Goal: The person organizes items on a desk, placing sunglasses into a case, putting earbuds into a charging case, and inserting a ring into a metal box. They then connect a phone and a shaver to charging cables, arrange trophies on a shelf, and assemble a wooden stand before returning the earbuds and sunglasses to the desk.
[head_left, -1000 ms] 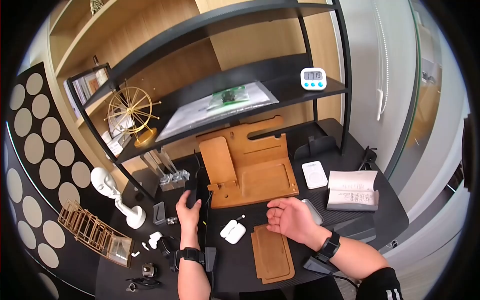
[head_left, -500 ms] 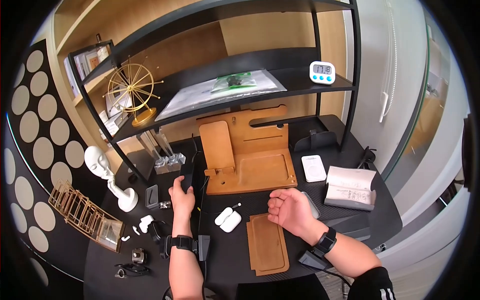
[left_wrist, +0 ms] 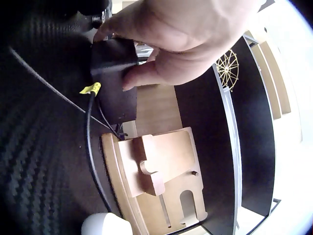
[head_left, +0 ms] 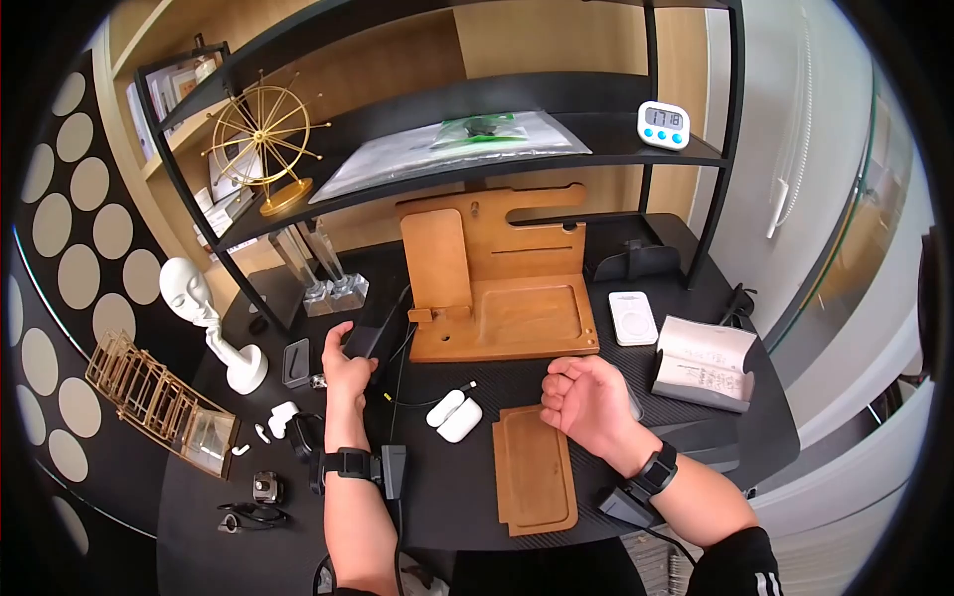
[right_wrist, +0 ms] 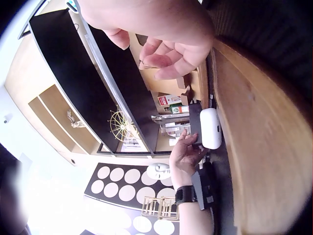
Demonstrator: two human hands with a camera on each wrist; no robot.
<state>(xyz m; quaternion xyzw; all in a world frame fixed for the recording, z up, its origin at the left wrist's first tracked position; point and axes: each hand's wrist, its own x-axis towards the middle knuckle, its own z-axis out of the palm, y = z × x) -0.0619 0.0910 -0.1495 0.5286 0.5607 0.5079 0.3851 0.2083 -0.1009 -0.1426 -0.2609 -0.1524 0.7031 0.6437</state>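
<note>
My left hand grips a black box-shaped block, thumb on one side and fingers on the other. The block stands on the dark desk just left of the wooden desk stand. A black cable with a yellow tag runs close beside it. My right hand holds nothing; its palm faces inward and its fingers are loosely curled. It hovers at the upper right edge of a flat wooden tray. Between the hands lies a white earbud case with its lid up.
Right of the stand are a white rounded charger and an open grey case. To the left stand a white face sculpture, a wooden model and small earbuds. A black shelf overhangs the desk's back.
My left hand has reached forward and closed its fingers around the black block, which now leans more. The right hand stays nearly in place. The head view has shifted.
</note>
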